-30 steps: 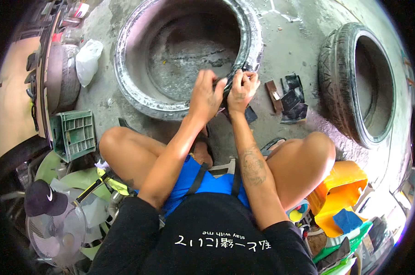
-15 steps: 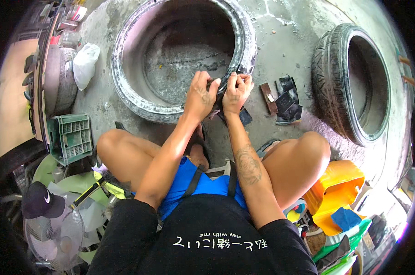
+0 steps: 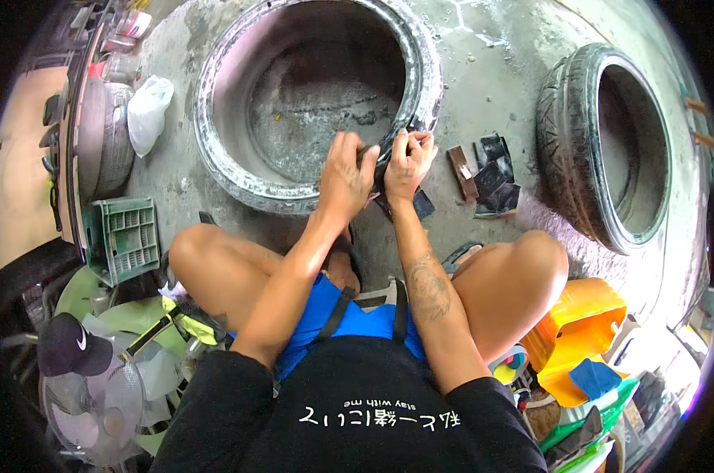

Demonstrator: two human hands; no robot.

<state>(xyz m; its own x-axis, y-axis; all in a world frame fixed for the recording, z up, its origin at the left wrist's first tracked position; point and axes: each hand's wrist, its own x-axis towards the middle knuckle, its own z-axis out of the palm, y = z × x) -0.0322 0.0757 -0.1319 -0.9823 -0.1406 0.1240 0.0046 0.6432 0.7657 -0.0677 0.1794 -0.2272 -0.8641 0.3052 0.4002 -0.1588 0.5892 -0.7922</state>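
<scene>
A: Pinching a small dark patch piece (image 3: 379,162) with both hands at the near rim of the whitish tyre (image 3: 238,169) lying flat on the concrete. Left hand (image 3: 346,175) fingers curled and pressed on it; right hand (image 3: 408,162) fingertips closed on its edge. Probably held tight against the rim to seat it.

B: Spare bits?

A: Just right of the right fingers: dark rubber scraps (image 3: 492,183), brown block (image 3: 461,172). Further right, second tyre (image 3: 609,146).

B: Packages?

A: Far left of the fingers: white bag (image 3: 146,110), green crate (image 3: 124,236). Orange container (image 3: 581,327) near the knee. Labels too small to tell.
</scene>
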